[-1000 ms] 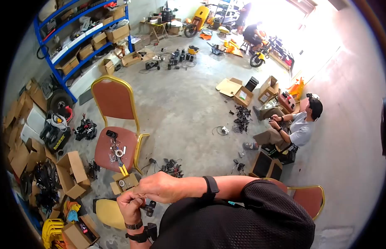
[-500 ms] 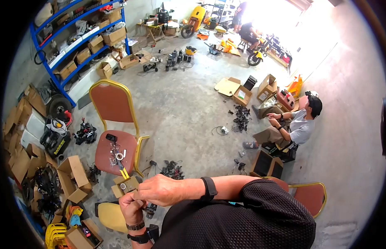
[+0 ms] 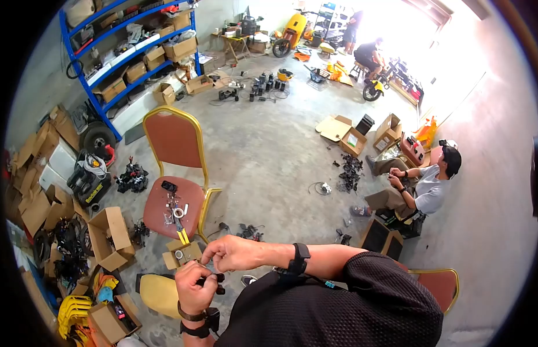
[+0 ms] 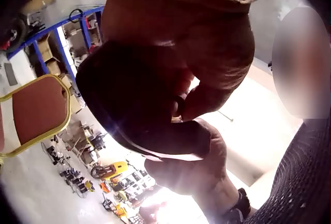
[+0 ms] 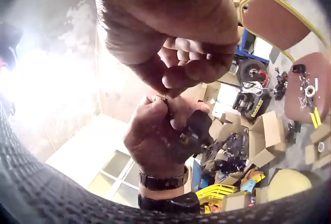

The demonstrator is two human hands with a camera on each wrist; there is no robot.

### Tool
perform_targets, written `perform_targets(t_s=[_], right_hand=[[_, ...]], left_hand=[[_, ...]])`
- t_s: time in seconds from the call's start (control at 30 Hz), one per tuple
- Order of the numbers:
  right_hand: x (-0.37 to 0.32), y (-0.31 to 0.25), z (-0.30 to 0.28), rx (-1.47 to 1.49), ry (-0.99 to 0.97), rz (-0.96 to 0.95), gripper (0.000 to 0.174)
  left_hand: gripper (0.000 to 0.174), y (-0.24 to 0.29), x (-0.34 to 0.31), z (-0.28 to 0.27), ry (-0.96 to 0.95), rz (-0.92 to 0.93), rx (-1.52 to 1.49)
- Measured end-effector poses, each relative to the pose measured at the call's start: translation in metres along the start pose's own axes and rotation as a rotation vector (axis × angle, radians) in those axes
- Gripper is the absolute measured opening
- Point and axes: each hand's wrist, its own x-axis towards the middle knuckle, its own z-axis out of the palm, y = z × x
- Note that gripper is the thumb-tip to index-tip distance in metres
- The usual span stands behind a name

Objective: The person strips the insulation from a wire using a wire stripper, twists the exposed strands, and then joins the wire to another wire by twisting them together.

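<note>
In the head view my left hand (image 3: 195, 289) is at the lower middle, fingers curled round a small black part (image 3: 220, 283) that sticks out beside the thumb. Seen from the right wrist, that black part (image 5: 195, 133) is dark and blocky, and its held end is hidden by the left hand (image 5: 150, 136). Just above, my right hand (image 5: 170, 32) has thumb and forefinger pinched at a tiny thin piece (image 5: 164, 99) by the left fingertips. In the left wrist view the left hand (image 4: 170, 69) is in deep shadow, the right hand (image 4: 199, 167) beyond it.
A red chair (image 3: 173, 136) bears small parts, a tape roll and yellow-handled pliers (image 3: 182, 235). Below are a small open box (image 3: 191, 252) and a yellow cushion (image 3: 159, 295). Cartons (image 3: 111, 238) lie left. A seated person (image 3: 434, 185) works at the right.
The head view has swung, so the room stands further right in it. My right hand has drawn slightly away from the left hand, its fingers less bunched, and the left hand has turned a little.
</note>
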Motion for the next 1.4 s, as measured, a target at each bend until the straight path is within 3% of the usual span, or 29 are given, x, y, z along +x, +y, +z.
perform_targets(t_s=[0.13, 0.23, 0.33, 0.43, 0.53, 0.67, 0.8, 1.0, 1.07, 1.13, 1.33, 1.4], right_hand=[[-0.006, -0.001, 0.016, -0.236, 0.192, -0.385, 0.028], [-0.004, -0.002, 0.023, -0.361, 0.237, -0.653, 0.023], [0.001, 0.004, 0.023, -0.530, 0.244, -0.788, 0.021], [-0.001, 0.001, 0.024, -0.468, 0.216, -0.744, 0.024], [-0.015, -0.018, 0.022, -0.347, 0.120, -0.417, 0.032], [-0.013, -0.025, 0.017, -0.156, -0.016, -0.098, 0.039], [-0.009, -0.015, 0.017, -0.044, -0.032, -0.060, 0.043], [-0.012, -0.021, 0.015, 0.058, -0.090, -0.002, 0.048], [-0.007, -0.005, 0.012, -0.092, -0.054, -0.218, 0.048], [-0.006, -0.001, 0.012, -0.107, -0.052, -0.228, 0.046], [-0.012, -0.026, 0.015, 0.079, 0.090, 0.156, 0.037], [-0.013, -0.013, 0.013, -0.183, 0.191, -0.068, 0.035]], left_hand=[[0.008, -0.014, -0.018, -0.004, 0.098, -0.272, -0.278], [0.004, -0.022, -0.026, -0.004, 0.109, -0.306, -0.479], [0.005, -0.018, -0.028, -0.006, 0.091, -0.328, -0.575], [0.006, -0.020, -0.034, -0.007, 0.078, -0.392, -0.523], [0.007, -0.012, -0.032, -0.004, 0.098, -0.332, -0.398], [0.009, 0.004, -0.021, -0.003, 0.091, -0.110, -0.159], [0.010, 0.013, -0.015, -0.004, 0.075, 0.019, -0.059], [0.011, 0.016, -0.017, -0.002, 0.053, 0.005, -0.106], [0.009, 0.006, -0.020, 0.002, 0.072, 0.015, -0.118], [0.009, -0.006, -0.026, 0.005, 0.079, -0.009, -0.147], [0.007, -0.005, -0.033, -0.001, 0.101, -0.213, -0.436], [0.007, -0.011, -0.039, -0.004, 0.125, -0.306, -0.546]])
